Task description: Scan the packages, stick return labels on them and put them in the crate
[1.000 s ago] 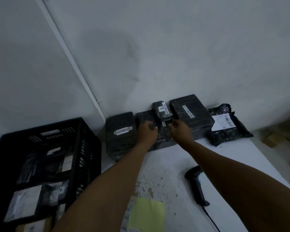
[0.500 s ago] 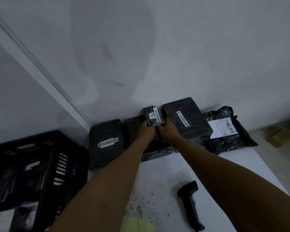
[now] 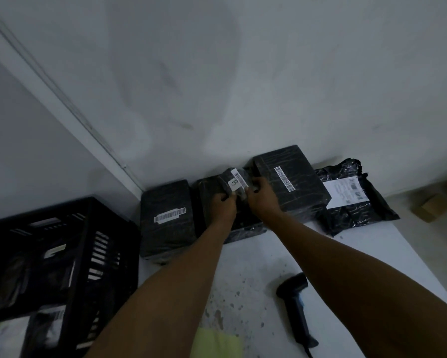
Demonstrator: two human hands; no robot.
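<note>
Head view: both hands reach to the far edge of the white table, where they meet on a small black package with a white barcode strip and a handwritten mark on its label. The left hand has its fingers curled round the near left corner of that small package, and the right hand has its fingers curled over its right edge, so the package is gripped between the two hands. The small package sits on top of a wider black-wrapped package that lies beneath the left hand's fingers. Just right of the right hand's fingers, touching the back of that hand, is a large black box with a barcode strip across its top, leaning against the wall. Further right of those fingers lies a crumpled black mailer bag with a white shipping label. Left of the left hand's fingers, just beside the wide package, stands another black box with a barcode sticker. Well to the left of it is the black crate, with packages inside. Nearer the person than the fingers, under the right forearm, a black handheld scanner lies on the table, and a pale yellow sheet shows at the bottom edge between the forearms.
</note>
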